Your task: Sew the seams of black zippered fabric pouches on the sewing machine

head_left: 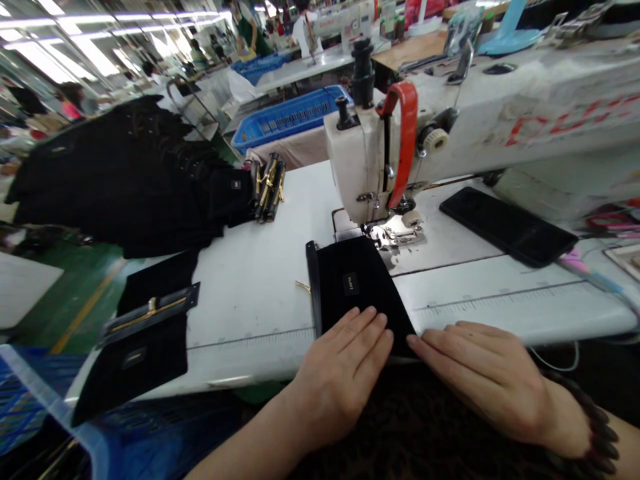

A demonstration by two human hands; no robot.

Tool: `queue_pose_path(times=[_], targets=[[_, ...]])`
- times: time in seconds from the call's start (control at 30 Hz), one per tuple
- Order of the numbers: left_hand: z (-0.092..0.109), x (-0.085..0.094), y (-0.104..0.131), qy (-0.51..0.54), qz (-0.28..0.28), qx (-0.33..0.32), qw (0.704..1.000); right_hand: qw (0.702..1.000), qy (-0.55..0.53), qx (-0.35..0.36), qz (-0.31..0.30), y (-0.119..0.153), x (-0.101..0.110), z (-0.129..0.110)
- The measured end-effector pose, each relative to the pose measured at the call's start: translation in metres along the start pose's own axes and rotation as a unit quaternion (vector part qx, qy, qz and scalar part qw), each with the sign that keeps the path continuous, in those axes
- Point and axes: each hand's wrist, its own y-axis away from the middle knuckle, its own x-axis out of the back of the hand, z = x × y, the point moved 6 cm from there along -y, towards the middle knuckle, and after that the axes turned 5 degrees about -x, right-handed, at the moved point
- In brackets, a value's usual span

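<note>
A black fabric panel (357,267) with a small label and a zipper strip (314,280) along its left side lies under the needle area of a white sewing machine (355,167). My left hand (345,360) rests flat on the panel's near part, fingers stretched out. At the panel's right near edge, my right hand (485,373) touches the fabric with extended fingertips; its thumb is hidden. Over the table's left edge hangs another black piece (145,333) with a gold zipper and a label.
Black fabric pieces (125,173) are heaped at the left, beside rolled zipper strips (269,187). A dark phone (507,225) lies right of the needle. Blue baskets stand behind the table (290,120) and at lower left (105,440). People work in the background.
</note>
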Motion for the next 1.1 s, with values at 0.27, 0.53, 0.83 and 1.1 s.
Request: queue_pose_path(times=[0.27,0.53,0.83,1.1], targets=[[-0.008,-0.018,0.003,0.035,-0.067,-0.016,0.997,0.998,0.005,0.023,-0.054,-0.011,-0.012,0.002],[-0.03,-0.033,0.0,0.017,-0.08,-0.017,0.996,0.994,-0.008,-0.005,-0.107,-0.011,-0.038,0.024],[-0.052,-0.037,-0.008,-0.017,-0.088,-0.035,0.995,0.988,0.018,0.021,-0.155,-0.032,-0.047,0.046],[-0.07,-0.041,-0.012,-0.074,-0.071,-0.065,0.993,0.965,0.087,0.076,-0.235,-0.045,-0.062,0.066]])
